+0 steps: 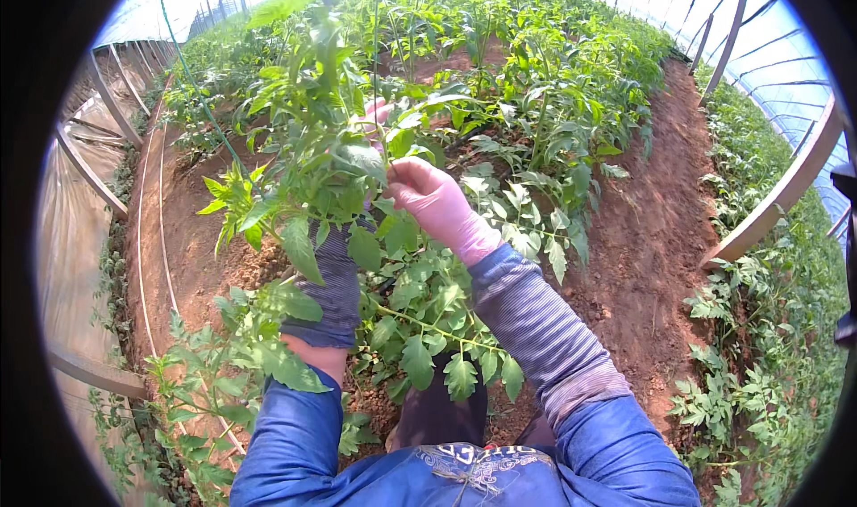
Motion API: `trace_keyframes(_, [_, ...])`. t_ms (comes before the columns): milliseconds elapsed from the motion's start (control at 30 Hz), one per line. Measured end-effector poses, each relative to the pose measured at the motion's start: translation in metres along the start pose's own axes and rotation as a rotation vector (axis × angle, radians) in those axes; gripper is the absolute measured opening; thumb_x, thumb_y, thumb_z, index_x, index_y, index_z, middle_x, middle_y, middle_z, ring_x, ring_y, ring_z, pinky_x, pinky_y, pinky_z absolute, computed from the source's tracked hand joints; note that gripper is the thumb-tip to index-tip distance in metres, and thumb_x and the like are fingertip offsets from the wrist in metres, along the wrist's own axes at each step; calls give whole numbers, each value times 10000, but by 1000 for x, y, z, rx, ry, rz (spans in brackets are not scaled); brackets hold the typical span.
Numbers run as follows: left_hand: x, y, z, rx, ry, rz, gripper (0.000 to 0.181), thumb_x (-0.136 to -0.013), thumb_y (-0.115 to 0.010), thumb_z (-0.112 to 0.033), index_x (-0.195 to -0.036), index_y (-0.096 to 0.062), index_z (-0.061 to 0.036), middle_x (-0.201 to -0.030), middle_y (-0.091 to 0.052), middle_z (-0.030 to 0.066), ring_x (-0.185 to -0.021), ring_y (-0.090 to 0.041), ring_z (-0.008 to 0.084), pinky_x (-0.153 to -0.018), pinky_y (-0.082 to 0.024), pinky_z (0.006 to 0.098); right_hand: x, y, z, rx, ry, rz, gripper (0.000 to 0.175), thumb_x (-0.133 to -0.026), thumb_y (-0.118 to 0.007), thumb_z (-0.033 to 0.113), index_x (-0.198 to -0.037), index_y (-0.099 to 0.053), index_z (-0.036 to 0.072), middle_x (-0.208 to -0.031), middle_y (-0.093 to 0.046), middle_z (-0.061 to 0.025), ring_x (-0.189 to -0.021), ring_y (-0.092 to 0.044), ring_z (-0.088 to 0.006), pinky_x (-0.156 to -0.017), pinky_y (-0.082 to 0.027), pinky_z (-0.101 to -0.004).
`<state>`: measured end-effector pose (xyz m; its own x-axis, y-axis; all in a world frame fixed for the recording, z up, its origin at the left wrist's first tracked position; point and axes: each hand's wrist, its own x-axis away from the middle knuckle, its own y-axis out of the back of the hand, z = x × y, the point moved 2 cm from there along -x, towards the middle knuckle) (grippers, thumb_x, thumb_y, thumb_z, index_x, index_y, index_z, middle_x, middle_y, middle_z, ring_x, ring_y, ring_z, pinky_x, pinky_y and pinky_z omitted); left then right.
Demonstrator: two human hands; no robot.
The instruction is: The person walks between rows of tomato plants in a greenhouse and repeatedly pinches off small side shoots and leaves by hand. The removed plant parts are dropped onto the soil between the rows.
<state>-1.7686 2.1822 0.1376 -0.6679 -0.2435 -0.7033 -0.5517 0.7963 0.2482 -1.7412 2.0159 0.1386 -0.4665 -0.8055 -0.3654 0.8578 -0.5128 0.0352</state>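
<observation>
A leafy tomato plant (315,152) stands upright before me, its foliage covering much of my left forearm. My left hand (375,122), in a pink glove, is behind the leaves near a dark vertical string (377,45); its grip is hidden. My right hand (428,202), gloved in pink too, has thumb and forefinger pinched together at the plant's stem, beside the string. What exactly lies between those fingertips is too small to tell. A green string (201,98) slants down from the upper left into the foliage.
More tomato plants (549,105) grow ahead, with others (763,386) at the right edge. Bare soil (643,266) runs between the rows. Curved greenhouse posts (780,199) rise on the right and left. Two pale lines (163,219) run along the ground at left, near plastic sheeting (73,239).
</observation>
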Motion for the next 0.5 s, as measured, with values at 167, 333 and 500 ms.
trace_keyframes(167, [-28, -19, 12, 318, 75, 122, 510, -840, -574, -193, -1285, -409, -7, -1076, -537, 76, -901, -533, 121, -764, -453, 230, 19, 10, 15, -188, 56, -96, 512, -834, -567, 16, -1308, -375, 43, -841, -563, -16, -775, -544, -67, -710, -452, -210])
trace_keyframes(333, [-20, -48, -11, 1291, 575, 418, 385, -839, -602, -209, -1163, -537, -11, -1163, -540, 123, -929, -573, 131, -696, -482, 243, 23, 36, 19, -93, 6, -183, 438, -819, -619, 115, -1221, -468, 24, -873, -579, 0, -713, -523, -47, -624, -435, -196])
trace_keyframes(500, [18, -51, -26, 280, 580, 404, 389, -815, -626, -142, -1162, -523, -1, -1033, -598, 108, -815, -611, 132, -606, -508, 260, 37, 80, 20, -321, 97, -291, 566, -819, -585, 136, -1322, -353, 22, -843, -572, -25, -661, -544, -87, -573, -441, -219])
